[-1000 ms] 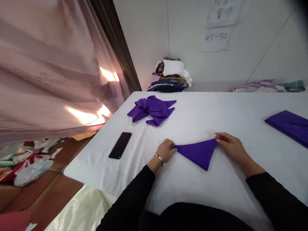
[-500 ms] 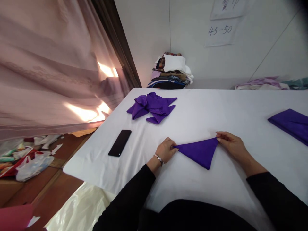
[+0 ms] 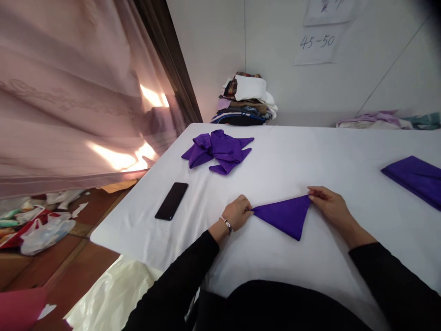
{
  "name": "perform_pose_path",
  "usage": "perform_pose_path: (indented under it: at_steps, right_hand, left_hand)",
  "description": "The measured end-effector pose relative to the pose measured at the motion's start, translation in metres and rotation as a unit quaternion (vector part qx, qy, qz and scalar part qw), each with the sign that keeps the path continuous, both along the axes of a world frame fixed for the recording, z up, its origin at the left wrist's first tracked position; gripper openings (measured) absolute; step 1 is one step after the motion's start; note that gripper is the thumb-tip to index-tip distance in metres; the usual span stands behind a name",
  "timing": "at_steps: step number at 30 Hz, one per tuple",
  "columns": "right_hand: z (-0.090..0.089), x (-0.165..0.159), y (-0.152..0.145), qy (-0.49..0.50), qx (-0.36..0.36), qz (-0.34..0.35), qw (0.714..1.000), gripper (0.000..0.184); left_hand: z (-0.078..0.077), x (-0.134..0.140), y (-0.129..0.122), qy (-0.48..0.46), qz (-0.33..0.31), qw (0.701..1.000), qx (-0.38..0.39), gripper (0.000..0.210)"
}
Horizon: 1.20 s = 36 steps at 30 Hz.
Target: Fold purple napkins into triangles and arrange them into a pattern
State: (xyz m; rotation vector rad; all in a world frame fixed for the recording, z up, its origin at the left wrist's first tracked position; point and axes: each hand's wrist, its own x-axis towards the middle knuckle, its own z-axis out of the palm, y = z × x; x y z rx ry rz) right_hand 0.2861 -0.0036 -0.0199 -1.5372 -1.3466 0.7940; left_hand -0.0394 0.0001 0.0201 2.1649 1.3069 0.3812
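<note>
Head view: the left hand [image 3: 237,213] pinches the narrow left tip of a purple, triangular folded cloth [image 3: 287,216], while the right hand [image 3: 327,203] pinches its upper right corner between thumb and fingers. That triangle spans the gap between both hands, over the white fabric-covered surface [image 3: 320,156], its third corner pointing toward the person. Left of the left hand lies a black rectangular smartphone [image 3: 171,201]; beyond sits a bunched purple cloth [image 3: 223,149].
</note>
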Motion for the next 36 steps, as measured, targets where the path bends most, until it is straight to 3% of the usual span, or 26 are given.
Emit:
perform_pose_path:
  at_steps: [6, 11, 18, 23, 27, 31, 36]
  right_hand:
    - [0.002, -0.001, -0.001, -0.026, 0.001, 0.003, 1.000, 0.029]
    - [0.002, -0.002, 0.000, -0.020, 0.000, 0.013, 1.000, 0.028]
    - [-0.001, -0.004, 0.001, -0.020, 0.009, 0.016, 1.000, 0.029]
    - [0.002, -0.007, 0.003, -0.096, 0.029, 0.037, 0.994, 0.026]
    - [0.007, -0.006, 0.009, -0.218, 0.021, 0.090, 0.972, 0.028]
    - [0.016, -0.008, 0.015, -0.260, 0.031, 0.130, 0.956, 0.022]
    - [0.019, -0.009, 0.026, -0.366, -0.019, 0.240, 0.899, 0.021]
  left_hand:
    - [0.002, 0.000, -0.003, 0.046, -0.028, 0.998, 0.025, 0.014]
    - [0.002, 0.008, -0.008, 0.082, 0.007, 0.996, 0.044, 0.024]
    - [0.003, 0.018, -0.007, 0.131, 0.049, 0.989, 0.041, 0.023]
    - [0.003, 0.017, -0.007, 0.130, 0.065, 0.989, 0.034, 0.014]
    - [0.004, 0.016, -0.005, 0.104, 0.030, 0.993, 0.039, 0.008]
    - [0.006, 0.014, -0.004, 0.098, 0.002, 0.995, 0.021, 0.009]
    - [0.005, 0.013, -0.004, 0.132, 0.007, 0.991, 0.003, 0.014]
